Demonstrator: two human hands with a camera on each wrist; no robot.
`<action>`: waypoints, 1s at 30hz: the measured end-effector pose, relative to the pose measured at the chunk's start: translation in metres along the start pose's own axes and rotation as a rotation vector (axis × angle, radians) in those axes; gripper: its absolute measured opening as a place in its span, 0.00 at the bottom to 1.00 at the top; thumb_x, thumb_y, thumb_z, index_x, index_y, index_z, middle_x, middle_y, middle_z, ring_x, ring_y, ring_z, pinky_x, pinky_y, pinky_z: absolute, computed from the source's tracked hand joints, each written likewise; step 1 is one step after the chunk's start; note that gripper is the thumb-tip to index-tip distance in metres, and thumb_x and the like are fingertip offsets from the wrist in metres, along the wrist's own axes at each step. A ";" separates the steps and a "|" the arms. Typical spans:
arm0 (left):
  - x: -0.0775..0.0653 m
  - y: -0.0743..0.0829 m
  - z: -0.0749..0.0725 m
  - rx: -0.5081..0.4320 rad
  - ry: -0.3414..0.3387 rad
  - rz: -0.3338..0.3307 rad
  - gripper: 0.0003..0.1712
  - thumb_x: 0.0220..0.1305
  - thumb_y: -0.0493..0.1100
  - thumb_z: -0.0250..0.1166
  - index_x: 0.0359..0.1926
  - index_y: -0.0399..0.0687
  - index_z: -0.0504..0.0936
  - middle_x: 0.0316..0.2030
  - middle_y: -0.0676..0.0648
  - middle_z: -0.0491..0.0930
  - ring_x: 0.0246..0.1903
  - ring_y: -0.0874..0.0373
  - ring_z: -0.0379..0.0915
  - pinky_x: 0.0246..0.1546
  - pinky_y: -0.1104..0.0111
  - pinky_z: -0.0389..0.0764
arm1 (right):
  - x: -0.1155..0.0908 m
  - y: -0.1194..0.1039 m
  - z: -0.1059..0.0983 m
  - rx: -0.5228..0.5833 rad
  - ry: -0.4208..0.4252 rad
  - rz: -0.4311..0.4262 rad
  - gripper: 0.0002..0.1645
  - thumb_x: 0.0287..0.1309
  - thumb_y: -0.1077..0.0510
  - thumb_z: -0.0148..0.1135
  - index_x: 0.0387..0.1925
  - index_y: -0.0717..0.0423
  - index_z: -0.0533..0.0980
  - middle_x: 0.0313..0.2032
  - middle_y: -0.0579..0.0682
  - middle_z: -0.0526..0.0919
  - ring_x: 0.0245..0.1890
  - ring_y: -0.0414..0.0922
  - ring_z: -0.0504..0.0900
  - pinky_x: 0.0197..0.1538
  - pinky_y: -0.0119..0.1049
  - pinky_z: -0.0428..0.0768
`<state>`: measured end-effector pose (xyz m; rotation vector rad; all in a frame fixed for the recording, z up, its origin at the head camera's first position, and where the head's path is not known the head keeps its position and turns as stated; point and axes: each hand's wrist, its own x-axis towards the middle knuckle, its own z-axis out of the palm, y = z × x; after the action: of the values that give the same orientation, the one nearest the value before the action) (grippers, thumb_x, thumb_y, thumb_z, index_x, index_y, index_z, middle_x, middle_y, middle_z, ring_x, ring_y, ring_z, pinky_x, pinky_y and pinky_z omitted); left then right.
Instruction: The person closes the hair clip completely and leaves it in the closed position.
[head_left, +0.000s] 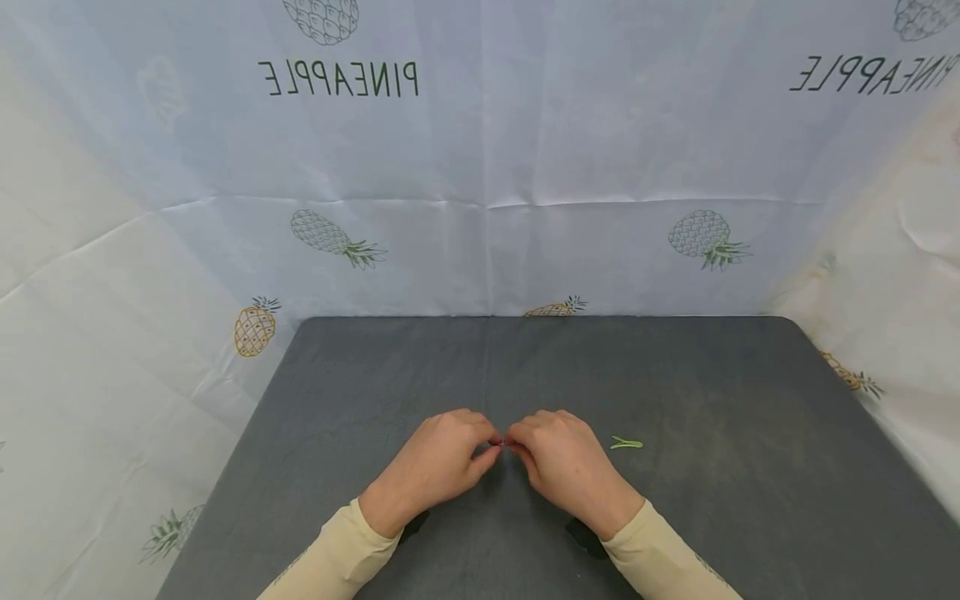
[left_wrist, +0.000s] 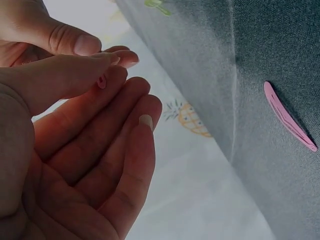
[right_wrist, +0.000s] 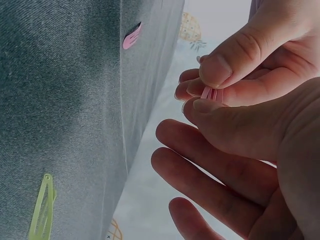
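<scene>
This looks like a makeshift curtained booth, its wider room untellable, with broad pale pineapple-printed fabric point(head_left: 450, 150) behind and beside the dark-grey, round-cornered, cloth-topped table point(head_left: 375, 375).

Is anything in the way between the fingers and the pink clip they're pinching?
Nothing I can see. The left grip and right grip pinch the pink hair clip directly. The green snap hair clip lies to the right, out of the way.

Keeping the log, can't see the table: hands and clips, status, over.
Left hand and right hand: pinching a pink clip together. Green clip, second pink clip: loose on the grey table, apart from the hands. Nothing seen blocking the grip.
</scene>
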<state>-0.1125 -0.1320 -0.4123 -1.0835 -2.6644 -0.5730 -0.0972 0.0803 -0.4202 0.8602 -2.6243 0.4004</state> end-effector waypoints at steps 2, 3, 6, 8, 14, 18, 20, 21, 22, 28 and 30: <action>0.000 0.000 -0.001 0.001 0.001 0.003 0.02 0.68 0.42 0.77 0.37 0.55 0.92 0.33 0.57 0.88 0.33 0.63 0.81 0.36 0.70 0.84 | 0.001 -0.001 0.000 0.002 -0.001 -0.001 0.08 0.60 0.59 0.81 0.33 0.43 0.87 0.28 0.37 0.86 0.30 0.38 0.82 0.40 0.38 0.80; 0.000 -0.001 -0.002 -0.001 0.000 0.005 0.02 0.69 0.42 0.76 0.37 0.55 0.92 0.33 0.57 0.88 0.32 0.63 0.81 0.36 0.70 0.84 | 0.001 -0.001 0.000 0.002 -0.001 -0.002 0.08 0.60 0.59 0.81 0.33 0.43 0.87 0.28 0.37 0.86 0.30 0.38 0.82 0.40 0.38 0.81; -0.001 -0.001 -0.004 -0.004 -0.001 0.005 0.03 0.71 0.43 0.75 0.37 0.53 0.93 0.33 0.57 0.89 0.32 0.64 0.81 0.36 0.71 0.84 | 0.002 -0.002 0.000 0.002 0.002 -0.005 0.08 0.60 0.58 0.81 0.33 0.42 0.87 0.28 0.37 0.87 0.30 0.38 0.82 0.41 0.38 0.81; -0.001 -0.002 -0.005 -0.004 0.000 0.002 0.02 0.71 0.42 0.75 0.38 0.54 0.93 0.33 0.57 0.89 0.32 0.64 0.81 0.35 0.71 0.84 | 0.003 -0.003 0.000 0.001 0.005 -0.008 0.08 0.61 0.58 0.80 0.33 0.42 0.87 0.28 0.36 0.86 0.30 0.38 0.82 0.40 0.38 0.81; -0.003 -0.003 -0.005 0.007 0.018 0.023 0.03 0.67 0.41 0.77 0.36 0.55 0.92 0.31 0.58 0.87 0.30 0.65 0.79 0.34 0.72 0.82 | 0.003 -0.005 0.000 -0.001 0.020 -0.022 0.09 0.60 0.59 0.81 0.31 0.42 0.86 0.26 0.36 0.85 0.29 0.38 0.81 0.39 0.37 0.80; -0.003 -0.003 -0.006 0.028 0.027 0.042 0.03 0.68 0.42 0.77 0.36 0.56 0.92 0.29 0.58 0.86 0.29 0.66 0.79 0.33 0.71 0.82 | 0.003 -0.006 0.000 -0.007 0.038 -0.032 0.09 0.60 0.59 0.80 0.31 0.42 0.87 0.26 0.36 0.85 0.28 0.38 0.81 0.38 0.37 0.80; -0.003 -0.004 -0.006 0.036 0.030 0.044 0.03 0.68 0.42 0.77 0.36 0.56 0.92 0.29 0.59 0.86 0.29 0.66 0.79 0.34 0.71 0.83 | 0.004 -0.006 0.000 -0.010 0.051 -0.037 0.09 0.60 0.59 0.80 0.30 0.42 0.87 0.26 0.36 0.85 0.28 0.38 0.82 0.39 0.37 0.80; -0.003 -0.004 -0.007 0.038 0.031 0.044 0.03 0.68 0.42 0.77 0.36 0.56 0.92 0.30 0.59 0.86 0.30 0.65 0.79 0.34 0.71 0.83 | 0.004 -0.006 0.000 -0.014 0.057 -0.040 0.09 0.60 0.59 0.80 0.31 0.42 0.87 0.26 0.36 0.86 0.28 0.38 0.82 0.39 0.37 0.81; -0.004 -0.004 -0.007 0.039 0.032 0.044 0.03 0.68 0.41 0.77 0.36 0.56 0.92 0.30 0.59 0.86 0.30 0.65 0.79 0.34 0.71 0.83 | 0.004 -0.006 0.000 -0.016 0.061 -0.042 0.09 0.60 0.59 0.80 0.31 0.42 0.87 0.26 0.36 0.86 0.28 0.38 0.82 0.39 0.37 0.81; -0.005 -0.004 -0.007 0.029 0.043 0.051 0.03 0.69 0.42 0.76 0.36 0.55 0.92 0.31 0.59 0.87 0.31 0.65 0.81 0.34 0.71 0.84 | 0.004 -0.007 0.000 -0.019 0.063 -0.046 0.08 0.60 0.59 0.80 0.32 0.42 0.88 0.27 0.37 0.87 0.29 0.38 0.83 0.39 0.37 0.81; -0.006 -0.006 -0.007 0.026 0.044 0.053 0.03 0.69 0.42 0.76 0.36 0.55 0.93 0.31 0.59 0.88 0.31 0.65 0.81 0.35 0.71 0.84 | 0.004 -0.007 0.001 -0.013 0.068 -0.049 0.08 0.59 0.60 0.81 0.32 0.42 0.89 0.26 0.37 0.87 0.29 0.38 0.83 0.38 0.37 0.81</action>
<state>-0.1117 -0.1426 -0.4096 -1.1178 -2.5896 -0.5442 -0.0963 0.0720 -0.4182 0.8895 -2.5355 0.3917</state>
